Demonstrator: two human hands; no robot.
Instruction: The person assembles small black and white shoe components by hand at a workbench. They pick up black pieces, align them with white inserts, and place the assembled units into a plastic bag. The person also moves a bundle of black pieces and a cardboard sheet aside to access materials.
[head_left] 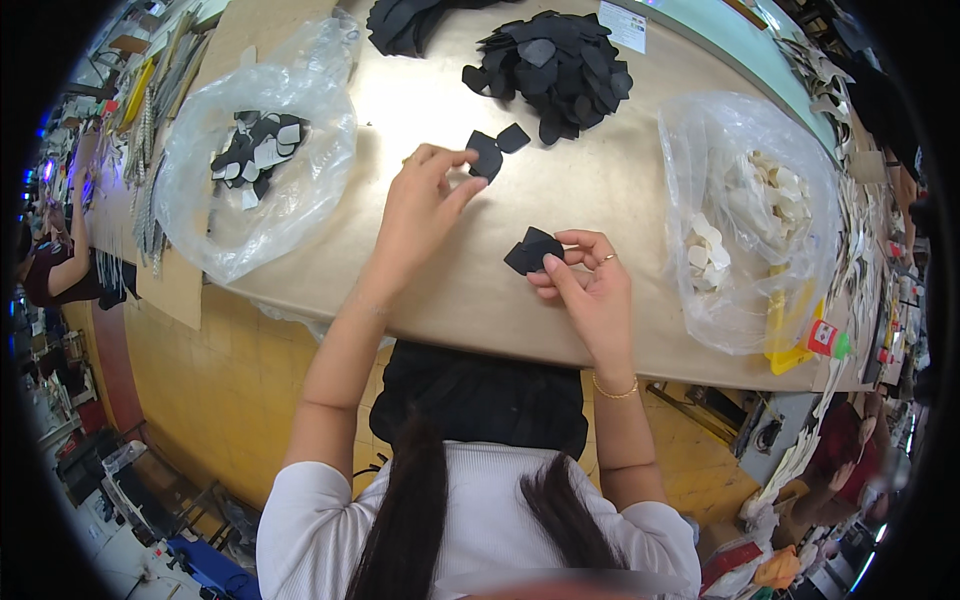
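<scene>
Across a tan tabletop (450, 300), small black cut-outs lie spread before a seated person. The left hand (430, 195) reaches forward, thumb and forefinger slightly apart at the edge of a rounded black piece (486, 160); whether they pinch it, I cannot tell. A smaller piece (513, 138) lies just to its right. The right hand (588, 282), nearer the body, holds a few overlapping cut-outs (533, 249) between thumb and fingers. Beyond sits a black heap (552, 68), with clear plastic bags (332, 170) at either side.
</scene>
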